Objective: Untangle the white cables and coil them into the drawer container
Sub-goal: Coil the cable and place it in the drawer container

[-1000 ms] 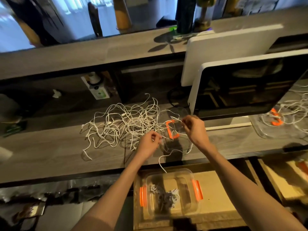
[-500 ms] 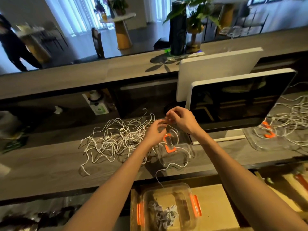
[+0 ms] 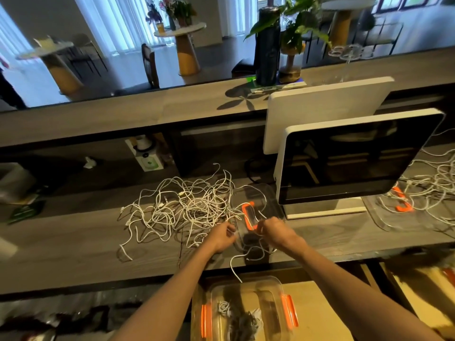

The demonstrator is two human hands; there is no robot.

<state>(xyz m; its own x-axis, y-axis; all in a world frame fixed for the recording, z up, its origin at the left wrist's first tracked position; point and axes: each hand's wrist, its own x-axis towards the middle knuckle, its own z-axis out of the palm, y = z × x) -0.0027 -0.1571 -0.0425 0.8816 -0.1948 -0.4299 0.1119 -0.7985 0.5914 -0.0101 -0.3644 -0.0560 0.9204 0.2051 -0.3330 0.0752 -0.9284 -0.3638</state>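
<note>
- On the left part of the counter (image 3: 73,244) we see a loose tangle of white cables (image 3: 187,207), spread flat on the wood.
- Our left hand (image 3: 221,236) sits at the tangle's near right edge, fingers curled, pinching a white cable (image 3: 237,263).
- That cable loops below the hands and its free end hangs over the counter edge, just above the container (image 3: 243,308).
- The container is clear with orange clips, set in the open drawer (image 3: 317,303) below the counter; some coiled white cable already lies inside.
- Between the hands lies a clear lid (image 3: 261,200) with an orange clip, flat on the counter, strands running over it.
- Our right hand (image 3: 277,233) is just beside the left, fingers curled and pinching the same cable near the orange clip.
- Farther right stands a dark screen (image 3: 357,158) with a white frame.
- At far right, more white cables (image 3: 438,178) lie over another clear lid (image 3: 384,215).
</note>
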